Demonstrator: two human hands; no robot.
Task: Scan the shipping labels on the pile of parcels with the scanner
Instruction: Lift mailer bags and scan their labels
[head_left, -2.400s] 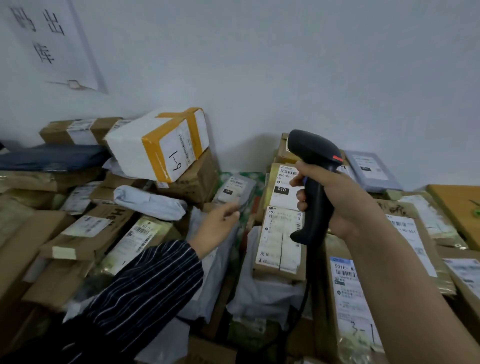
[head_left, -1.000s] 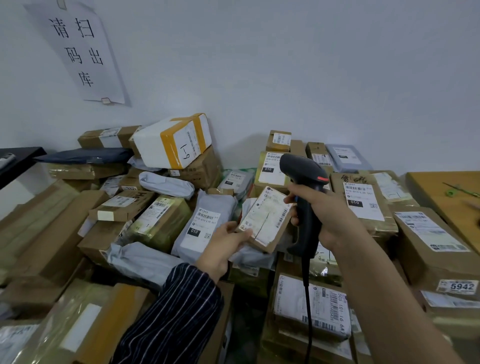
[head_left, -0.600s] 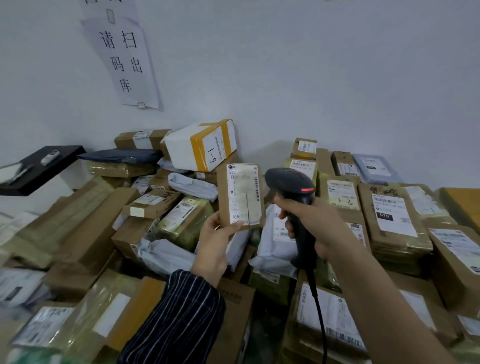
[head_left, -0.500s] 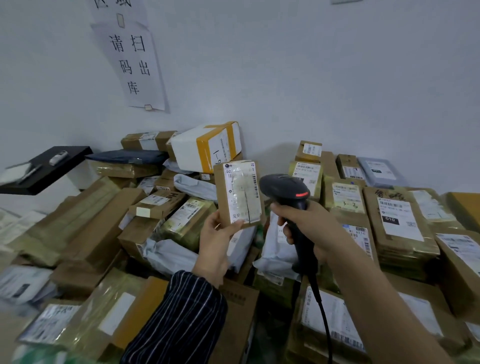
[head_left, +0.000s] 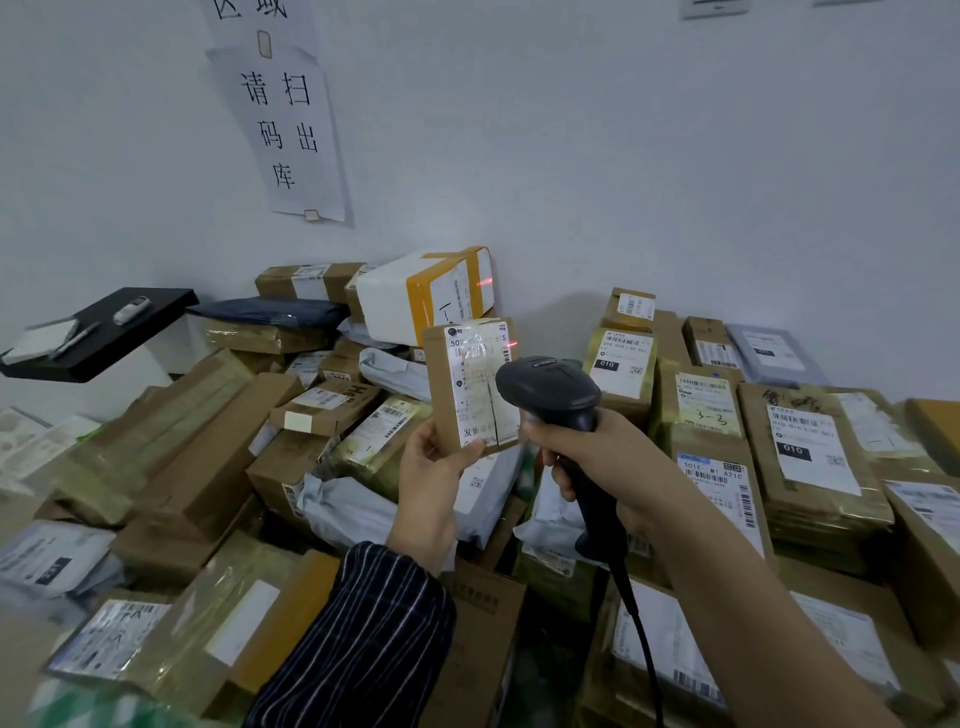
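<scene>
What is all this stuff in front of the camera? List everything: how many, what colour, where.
small brown cardboard parcel: one, brown, held upright at centre
black handheld barcode scanner: one, black, pointed at that parcel, cable hanging down
brown cardboard boxes: many, brown, piled along the wall
white foam box with orange tape: one, white, atop the boxes
grey plastic mailer bags: several, grey, among the boxes
dark blue flat bag: one, dark blue, left of the foam box
white paper notices: two, black characters, on the wall
black shelf: one, black, far left
left hand: one, holds the parcel's lower end
right hand: one, grips the scanner's handle
</scene>
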